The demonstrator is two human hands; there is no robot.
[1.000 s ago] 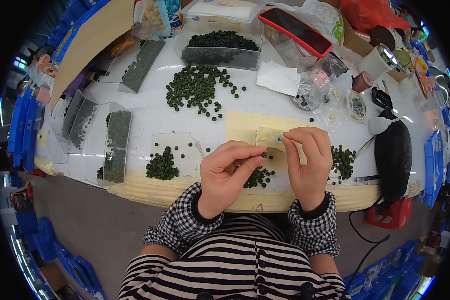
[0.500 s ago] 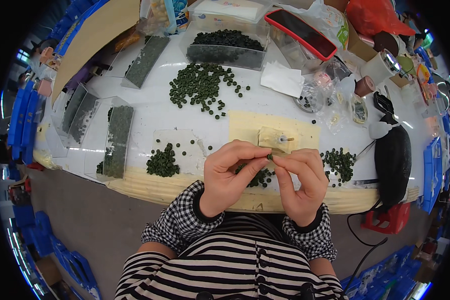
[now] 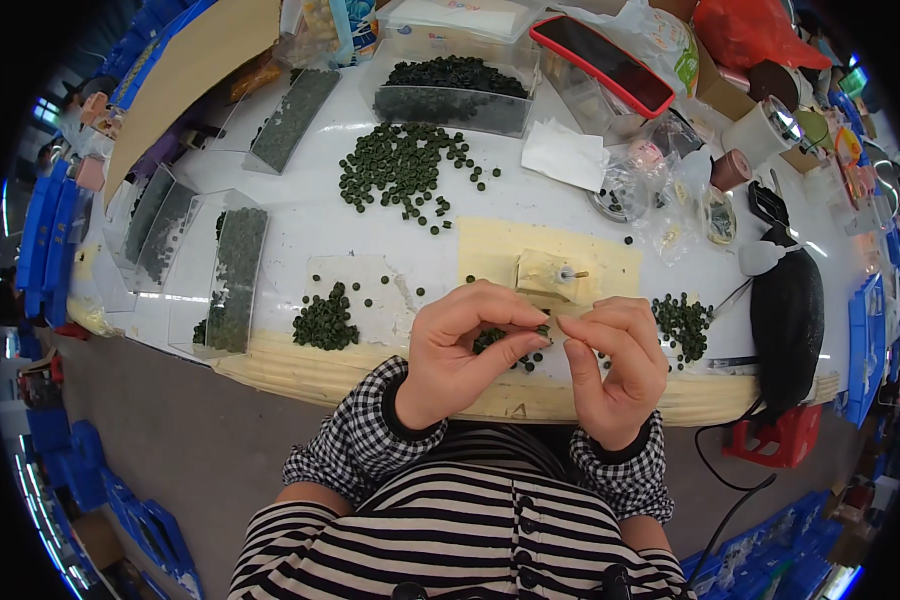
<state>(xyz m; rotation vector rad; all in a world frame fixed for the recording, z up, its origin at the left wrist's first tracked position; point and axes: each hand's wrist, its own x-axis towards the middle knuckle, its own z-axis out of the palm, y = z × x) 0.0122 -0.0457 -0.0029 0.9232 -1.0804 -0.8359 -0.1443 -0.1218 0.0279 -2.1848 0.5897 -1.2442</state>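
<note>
Just above the table's front edge, my left hand pinches a small dark green round piece between thumb and forefinger. My right hand is close beside it, thumb and fingers closed together; whatever they grip is too small to make out. Partly hidden under the hands lies a pile of similar green pieces. Beyond them, a pale block with a short metal pin rests on a yellow sheet. Another green pile lies to the left, and a smaller one to the right.
A wide scatter of green pieces lies before a clear box of dark pieces. More clear boxes stand at left. A red-cased phone, folded white tissue and a black bag-like object are toward the right.
My right hand has drawn slightly right, opening a small gap between the fingertips of both hands. The green piece stays at my left fingertips.
</note>
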